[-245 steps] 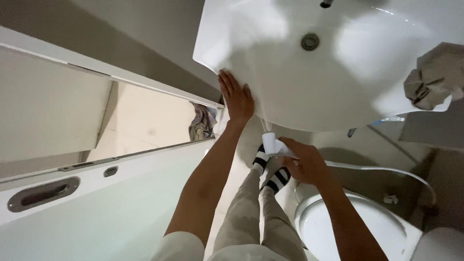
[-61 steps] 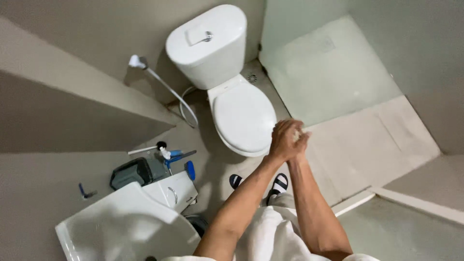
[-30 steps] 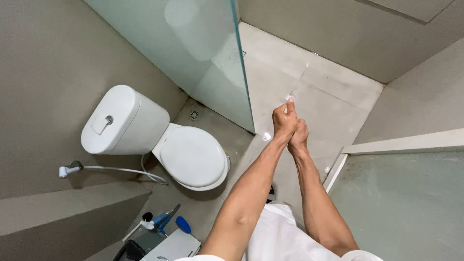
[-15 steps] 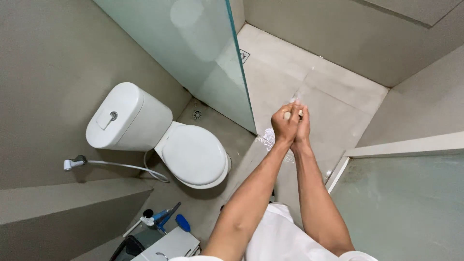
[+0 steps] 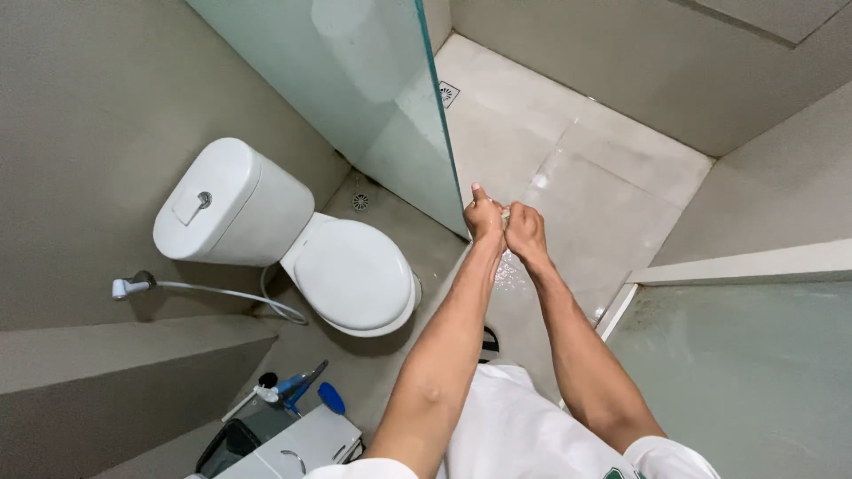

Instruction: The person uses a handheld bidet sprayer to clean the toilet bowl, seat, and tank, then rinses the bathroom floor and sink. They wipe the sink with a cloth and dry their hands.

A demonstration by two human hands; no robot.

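Two hands meet in front of us: our left hand (image 5: 485, 217) and right hand (image 5: 525, 232) are pressed together, fingers curled around a small pale object (image 5: 505, 214) squeezed between them; what it is we cannot tell, since only a sliver shows. They hang above the wet floor (image 5: 568, 168) of the shower stall, just beside the lower corner of the glass panel (image 5: 373, 98). A patch of droplets or foam (image 5: 510, 270) glistens on the floor right under the wrists. Farther left stands the white toilet (image 5: 293, 244), lid down, with a spray hose (image 5: 191, 291) near its tank; brushes (image 5: 297, 390) lie by the floor's near-left edge.

We judge the slick tiles the main hazard: a foot could slide, or the small object could squirt out of wet hands and drop to the floor. The glass edge is close enough to knock a knuckle.

Against half a second ago, our hands sit slightly lower and the view has tipped toward the toilet; the clasp is unchanged.
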